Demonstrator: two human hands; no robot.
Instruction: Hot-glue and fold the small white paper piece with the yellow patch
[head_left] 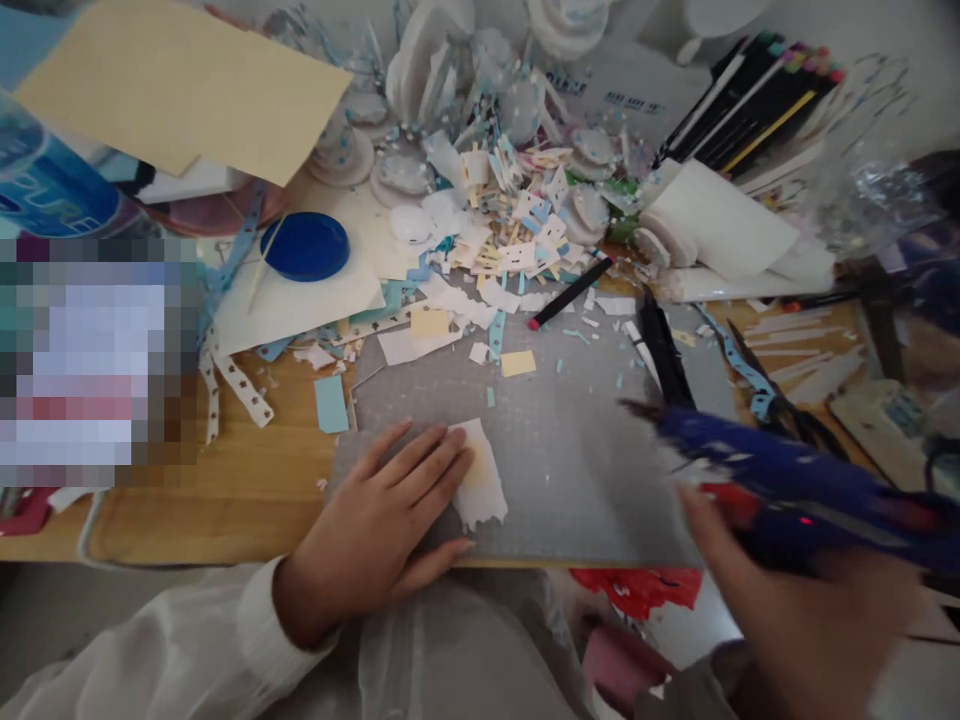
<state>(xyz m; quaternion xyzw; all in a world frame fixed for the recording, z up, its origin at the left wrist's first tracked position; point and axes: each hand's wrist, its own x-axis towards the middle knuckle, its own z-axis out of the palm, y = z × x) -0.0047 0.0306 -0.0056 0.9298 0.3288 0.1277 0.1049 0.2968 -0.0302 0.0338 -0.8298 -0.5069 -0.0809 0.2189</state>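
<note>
My left hand (397,500) lies flat near the front edge of the grey cutting mat (555,480), fingers stretched out. Its fingertips touch a torn piece of white paper (484,490) with a yellowish patch in its middle. On the right, my right hand (810,610) is wrapped around a blue hot glue gun (765,470) with a red trigger, held above the mat. A small red light glows on its side, and the nozzle points left. Motion blurs this hand and the gun somewhat.
Paper scraps (517,240) and white foam pieces pile up at the back. A black marker (570,293) and a black-handled cutter (664,345) lie on the mat. At left are a blue lid (306,246), a blue paper piece (331,404) and a pixelated area. Many markers (750,100) stand back right.
</note>
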